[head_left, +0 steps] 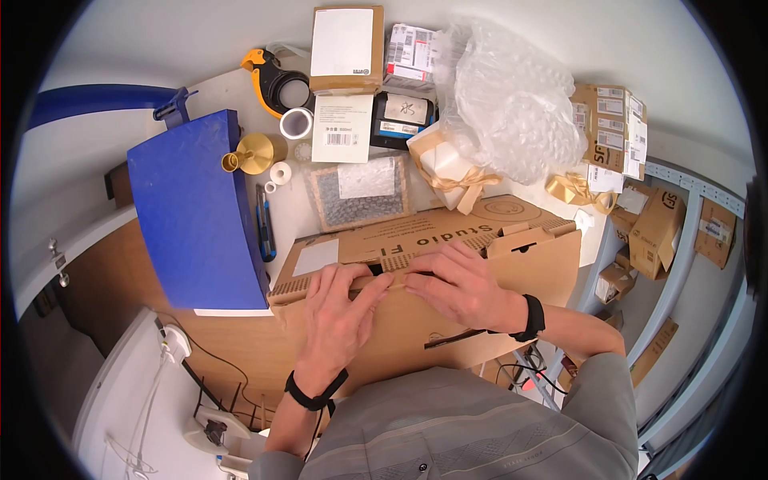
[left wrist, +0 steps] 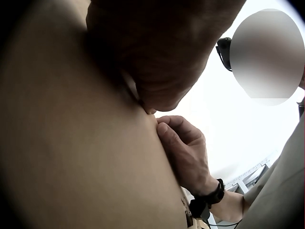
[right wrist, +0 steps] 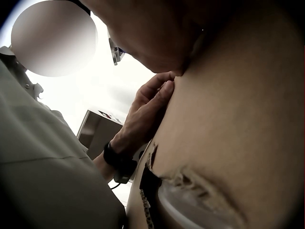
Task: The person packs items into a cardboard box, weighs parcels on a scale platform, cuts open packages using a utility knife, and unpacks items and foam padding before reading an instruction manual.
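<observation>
A large cardboard box [head_left: 524, 272] lies along the near edge of the table, its printed lettering upside down in the head view. My left hand [head_left: 336, 312] grips the box's near top edge, left of the middle, with fingers bent over it. Close beside it, my right hand [head_left: 464, 284] pinches the same edge, thumb and fingers at the cardboard. The fingertips of both hands nearly meet. A dark gap shows in the box top by the left fingers. The right wrist view shows a torn opening [right wrist: 183, 191] in the cardboard with something whitish inside.
Beyond the box lie a bubble-wrapped parcel [head_left: 364, 192], a white gift box [head_left: 448, 164] with gold ribbon and bubble wrap [head_left: 512, 104]. A blue board [head_left: 192, 216], a utility knife [head_left: 265, 224] and a tape dispenser [head_left: 268, 84] are at left. Shelves with cartons [head_left: 656, 232] stand right.
</observation>
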Demonstrator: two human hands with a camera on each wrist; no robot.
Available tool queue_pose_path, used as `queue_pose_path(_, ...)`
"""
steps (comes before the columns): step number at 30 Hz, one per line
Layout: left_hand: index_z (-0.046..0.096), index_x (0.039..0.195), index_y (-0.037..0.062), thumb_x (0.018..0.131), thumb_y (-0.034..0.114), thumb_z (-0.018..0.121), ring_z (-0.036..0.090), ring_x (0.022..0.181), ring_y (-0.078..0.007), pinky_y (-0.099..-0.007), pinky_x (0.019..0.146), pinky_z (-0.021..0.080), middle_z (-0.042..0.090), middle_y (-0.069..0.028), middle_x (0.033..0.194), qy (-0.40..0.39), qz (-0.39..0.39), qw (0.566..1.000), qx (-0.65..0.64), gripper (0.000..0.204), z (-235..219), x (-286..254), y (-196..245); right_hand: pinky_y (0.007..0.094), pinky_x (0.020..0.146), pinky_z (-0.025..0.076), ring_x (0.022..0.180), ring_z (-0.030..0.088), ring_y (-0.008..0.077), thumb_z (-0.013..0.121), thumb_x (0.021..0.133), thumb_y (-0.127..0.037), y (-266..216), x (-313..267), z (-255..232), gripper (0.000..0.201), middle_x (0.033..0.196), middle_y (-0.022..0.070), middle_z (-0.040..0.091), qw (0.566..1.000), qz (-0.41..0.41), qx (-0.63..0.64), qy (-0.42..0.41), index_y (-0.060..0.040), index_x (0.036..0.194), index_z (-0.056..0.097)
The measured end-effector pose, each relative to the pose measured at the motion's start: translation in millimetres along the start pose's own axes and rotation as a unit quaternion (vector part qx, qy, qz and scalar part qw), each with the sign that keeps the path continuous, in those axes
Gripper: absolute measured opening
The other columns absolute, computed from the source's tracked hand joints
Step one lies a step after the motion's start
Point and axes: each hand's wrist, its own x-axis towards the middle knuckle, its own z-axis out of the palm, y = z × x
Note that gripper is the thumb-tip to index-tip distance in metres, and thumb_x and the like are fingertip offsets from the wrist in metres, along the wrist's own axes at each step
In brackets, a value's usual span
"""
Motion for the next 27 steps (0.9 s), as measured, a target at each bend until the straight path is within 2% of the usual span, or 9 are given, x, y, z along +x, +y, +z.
queue_pose_path(9,0.073,0.113,0.0085,0.084,0.007,0.076,0.060,0.093,-0.0289,-0.0405,0.085,0.045,0.070,-0.0072,0.100,-0.021,0.009,1.000,0.003,0.029,-4.0,5.1,1.6,0.0402,0.080,0.052,0.096,0.065,0.0301,0.072,0.078,-0.009,3.2,-1.0,2.0,0.025,0.104,0.0123,0.065,1.000,-0.030,-0.006,0.002,0.0000,0.102,0.070)
queue_pose_path(11,0.072,0.114,0.0075,0.086,0.007,0.075,0.062,0.094,-0.0285,-0.0402,0.087,0.045,0.073,-0.0071,0.097,-0.022,0.001,1.000,-0.021,0.028,-5.8,6.0,2.7,0.0385,0.072,0.053,0.091,0.068,0.0295,0.080,0.072,-0.003,3.6,-0.4,2.2,0.026,0.100,0.0125,0.067,0.999,-0.045,-0.012,0.011,0.0006,0.096,0.072)
queue_pose_path(15,0.072,0.113,0.0078,0.086,0.007,0.076,0.063,0.095,-0.0281,-0.0402,0.088,0.045,0.074,-0.0072,0.094,-0.023,-0.007,0.999,-0.029,0.027,-5.2,5.0,2.5,0.0388,0.074,0.054,0.091,0.068,0.0296,0.078,0.070,-0.004,3.4,-0.3,0.7,0.028,0.101,0.0127,0.068,0.999,-0.049,-0.016,0.006,0.0010,0.097,0.072)
queue_pose_path(21,0.074,0.111,0.0074,0.086,0.006,0.076,0.064,0.100,-0.0279,-0.0409,0.090,0.045,0.076,-0.0059,0.101,-0.015,-0.015,0.999,-0.033,0.025,-1.4,3.0,1.0,0.0386,0.076,0.056,0.091,0.069,0.0289,0.077,0.070,-0.004,3.8,-1.0,1.6,0.028,0.101,0.0123,0.068,0.998,-0.056,-0.027,0.006,0.0011,0.097,0.072)
queue_pose_path(27,0.074,0.108,0.0066,0.086,0.005,0.076,0.064,0.114,-0.0286,-0.0424,0.096,0.044,0.077,-0.0051,0.109,-0.023,-0.014,0.999,-0.028,0.023,-3.4,3.8,2.1,0.0382,0.076,0.056,0.091,0.069,0.0284,0.078,0.070,-0.004,3.1,-0.5,2.0,0.029,0.101,0.0122,0.069,0.997,-0.064,-0.035,0.002,0.0011,0.097,0.072)
